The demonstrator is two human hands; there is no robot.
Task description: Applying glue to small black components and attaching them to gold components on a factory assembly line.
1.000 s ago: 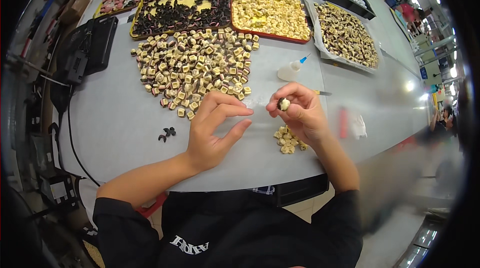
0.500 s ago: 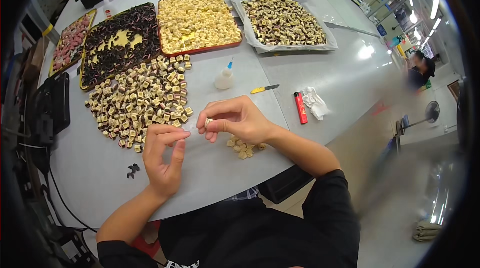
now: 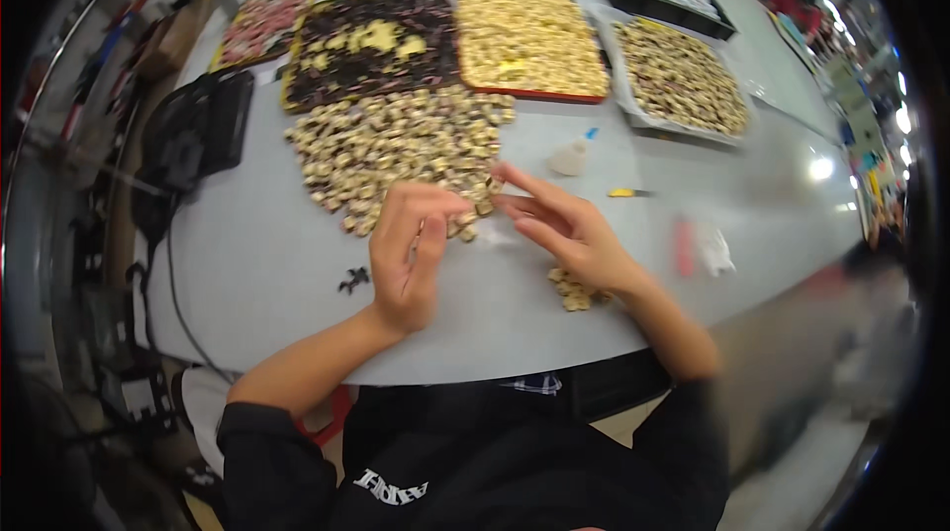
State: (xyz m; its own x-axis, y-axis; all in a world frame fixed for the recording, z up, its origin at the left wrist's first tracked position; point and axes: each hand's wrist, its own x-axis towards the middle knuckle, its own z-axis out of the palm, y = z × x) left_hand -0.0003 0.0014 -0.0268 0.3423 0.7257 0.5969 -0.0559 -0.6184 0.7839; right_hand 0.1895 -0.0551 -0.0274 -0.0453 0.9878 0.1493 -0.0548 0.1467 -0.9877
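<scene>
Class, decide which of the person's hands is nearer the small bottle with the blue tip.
Right. The right hand is just below the small bottle in the picture; the left hand is farther off, below and to its left.

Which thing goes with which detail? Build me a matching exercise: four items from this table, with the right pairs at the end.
1. small bottle
2. crumpled tissue
3. small cluster of black pieces
4. cream-and-dark pieces

A. just left of the left hand
B. spread widely beyond the left hand
C. white, beside a red oblong object
D. blue-tipped

Pairs: 1-D; 2-C; 3-A; 4-B
</scene>
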